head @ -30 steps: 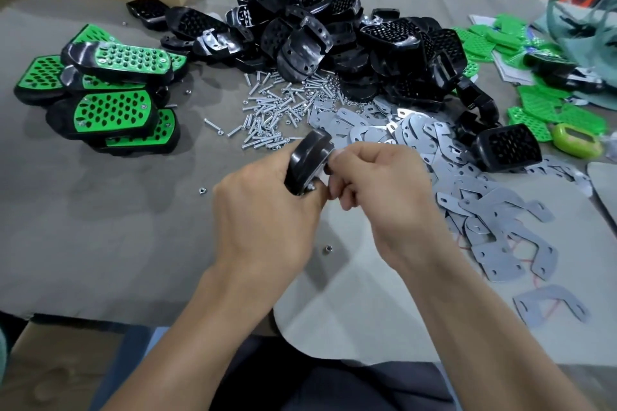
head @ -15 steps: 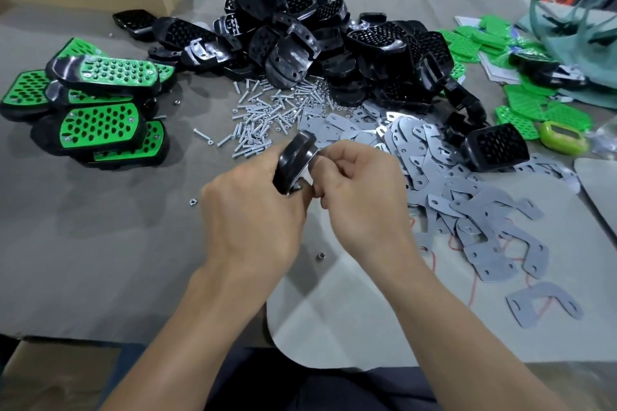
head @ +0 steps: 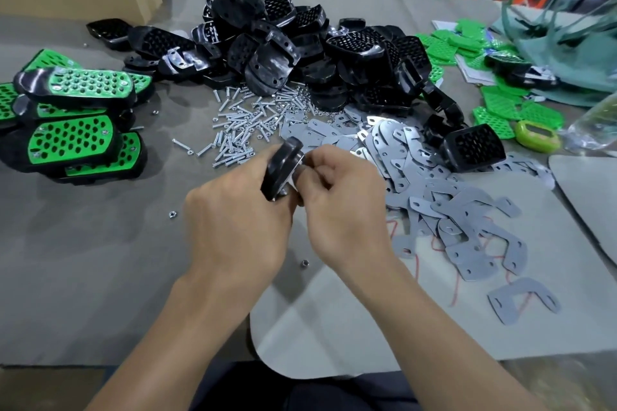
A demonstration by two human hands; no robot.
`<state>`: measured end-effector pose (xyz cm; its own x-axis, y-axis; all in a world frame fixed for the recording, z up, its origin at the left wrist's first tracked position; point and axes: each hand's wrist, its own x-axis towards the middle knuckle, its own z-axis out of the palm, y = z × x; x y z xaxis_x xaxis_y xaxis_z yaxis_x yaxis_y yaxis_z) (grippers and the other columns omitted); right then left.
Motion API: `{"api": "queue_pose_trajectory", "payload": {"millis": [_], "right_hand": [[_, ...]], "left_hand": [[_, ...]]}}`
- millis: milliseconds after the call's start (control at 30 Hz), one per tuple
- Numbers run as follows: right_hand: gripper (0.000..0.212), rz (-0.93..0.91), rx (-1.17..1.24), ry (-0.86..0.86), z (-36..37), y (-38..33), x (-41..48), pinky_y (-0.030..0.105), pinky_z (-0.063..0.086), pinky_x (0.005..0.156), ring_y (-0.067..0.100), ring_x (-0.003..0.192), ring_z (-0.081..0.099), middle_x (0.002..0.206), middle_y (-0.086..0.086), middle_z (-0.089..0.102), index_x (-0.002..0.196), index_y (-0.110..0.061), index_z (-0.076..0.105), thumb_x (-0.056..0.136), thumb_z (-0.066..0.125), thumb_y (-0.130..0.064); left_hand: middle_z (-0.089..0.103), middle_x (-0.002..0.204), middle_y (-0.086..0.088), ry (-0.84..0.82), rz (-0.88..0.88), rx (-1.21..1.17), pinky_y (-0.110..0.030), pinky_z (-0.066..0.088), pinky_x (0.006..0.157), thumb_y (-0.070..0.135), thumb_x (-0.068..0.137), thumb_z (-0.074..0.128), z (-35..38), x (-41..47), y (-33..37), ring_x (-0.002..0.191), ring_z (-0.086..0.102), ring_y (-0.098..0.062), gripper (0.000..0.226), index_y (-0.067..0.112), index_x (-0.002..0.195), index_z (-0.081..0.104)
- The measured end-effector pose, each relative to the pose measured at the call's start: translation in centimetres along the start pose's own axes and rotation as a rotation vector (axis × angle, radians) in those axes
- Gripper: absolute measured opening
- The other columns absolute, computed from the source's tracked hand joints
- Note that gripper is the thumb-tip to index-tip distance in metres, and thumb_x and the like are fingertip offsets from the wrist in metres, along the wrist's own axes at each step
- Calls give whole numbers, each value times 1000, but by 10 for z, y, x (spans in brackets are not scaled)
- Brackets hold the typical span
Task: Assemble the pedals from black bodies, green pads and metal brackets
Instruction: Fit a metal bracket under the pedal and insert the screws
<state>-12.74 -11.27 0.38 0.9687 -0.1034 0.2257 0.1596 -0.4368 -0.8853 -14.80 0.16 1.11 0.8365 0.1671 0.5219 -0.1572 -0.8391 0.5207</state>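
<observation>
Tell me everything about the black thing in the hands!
It is a black pedal body, shiny plastic by its look, with a rounded rim. It is seen edge-on, its top tipped to the right, lifted above the table. The left hand grips its lower part from the left. The right hand has curled fingers against its right face, where a sliver of silvery metal shows; what they pinch is hidden. No green pad can be seen on it.
</observation>
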Motion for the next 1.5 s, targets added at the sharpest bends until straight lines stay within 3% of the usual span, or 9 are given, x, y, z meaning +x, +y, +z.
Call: {"api": "queue_pose_trajectory", "payload": {"millis": [133, 300, 433, 567, 733, 1000, 1167, 1267, 1500], "right_hand": [[26, -42, 95, 16, 5, 6, 0, 38, 38, 54, 21, 56, 43, 55, -2, 51, 65, -13, 58, 89, 59, -2], [25, 468, 636, -252, -8, -7, 16, 30, 20, 49, 17, 43, 27, 47, 10, 40, 60, -1, 58, 82, 56, 9], [21, 234, 111, -134, -9, -4, 13, 25, 37, 51, 12, 45, 45, 53, 8, 63, 60, -11, 68, 80, 64, -8], [29, 62, 51, -25, 1, -3, 3, 28, 26, 48, 12, 48, 32, 47, 3, 41, 58, -6, 55, 86, 59, -3], [21, 495, 724, -137, 2, -10, 4, 29, 27, 49, 18, 45, 31, 48, 9, 40, 65, 7, 62, 84, 56, 10], [29, -86, -117, 60, 4, -11, -1, 31, 35, 51, 11, 49, 40, 49, -4, 48, 61, -11, 55, 90, 59, -13], [33, 338, 563, -51, 5, -25, 4, 26, 28, 46, 18, 46, 34, 45, 7, 46, 52, -7, 58, 84, 58, 5], [31, 360, 622, -121, -3, -28, 13, 26, 31, 45, 19, 46, 37, 45, 9, 47, 56, -4, 61, 85, 58, 7], [38, 503, 753, -105, -2, -29, 15, 31, 35, 51, 19, 44, 36, 50, 9, 47, 54, -7, 63, 88, 55, 8]], "left_hand": [[38, 44, 6, 33, 44, 89, -29, 13, 50, 10, 61, 92, 3, 1, 0, 45, 37, -33, 32, 24, 80, 70], [58, 52, -6, 13, 41, 90, -25, 33, 58, 11, 62, 84, 3, 1, -7, 48, 54, -34, 30, 24, 88, 77], [48, 51, -1, -46, -18, 46, -27, 36, 55, 11, 64, 87, 5, -1, -8, 50, 50, -34, 32, 30, 86, 74], [38, 48, 5, 7, -21, 33, -25, 25, 55, 13, 65, 85, 8, -3, -9, 59, 32, -24, 34, 32, 92, 75], [59, 55, 3, 52, 99, -28, -24, 29, 60, 5, 64, 81, 3, -4, -15, 77, 44, -20, 40, 23, 100, 79], [39, 47, 2, 9, -44, -150, -12, 34, 57, 19, 69, 83, -1, 2, -14, 69, 43, -23, 51, 39, 60, 37], [40, 55, 10, 68, 59, -155, 2, 32, 63, 13, 70, 85, 0, 0, -22, 66, 37, -6, 33, 30, 97, 75], [66, 78, 17, -17, -7, -324, -4, 43, 70, 23, 71, 81, -2, 1, -31, 72, 60, -3, 51, 46, 115, 70], [70, 86, 31, 49, -110, -426, -25, 62, 78, 38, 74, 74, -3, -2, -27, 78, 70, 3, 38, 55, 107, 65]]}}
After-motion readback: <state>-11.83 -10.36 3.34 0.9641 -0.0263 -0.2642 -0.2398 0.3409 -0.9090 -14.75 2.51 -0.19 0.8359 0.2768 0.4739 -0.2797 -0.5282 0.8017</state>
